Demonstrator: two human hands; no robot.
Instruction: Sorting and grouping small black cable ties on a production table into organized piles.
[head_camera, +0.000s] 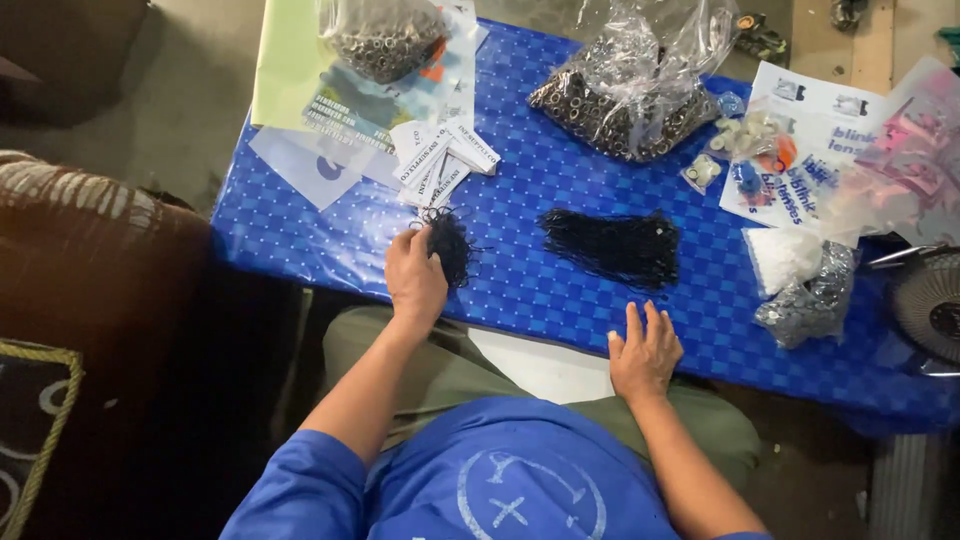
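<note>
Strings — thin, black, and bunched — are what the work turns on: the left hand (415, 275) is closed over a small tuft of black strings (450, 245) near the front of the blue checked counter (300, 240), fingers curled round its lower end while loose ends splay out above. A larger pile of black strings (612, 248) lies flat to the right, well apart from the tuft. The right hand (645, 350) rests open and empty, fingers spread at the counter's near edge, just below that pile. Such strands look very light and limp, likely to tangle and shed, so a pinch across the bundled middle should hold better than a pull at stray ends. Along the far side sit clear plastic bags — one bag of dark metal rings (625, 95) slumped open in the middle, another bag of rings (385, 38) at the back left on printed sheets. A stack of small white paper tags (440, 155) lies just beyond the tuft. At the right edge are a small bag of white pieces (782, 255) and, touching it, a bag of grey metal bits (812, 300).
</note>
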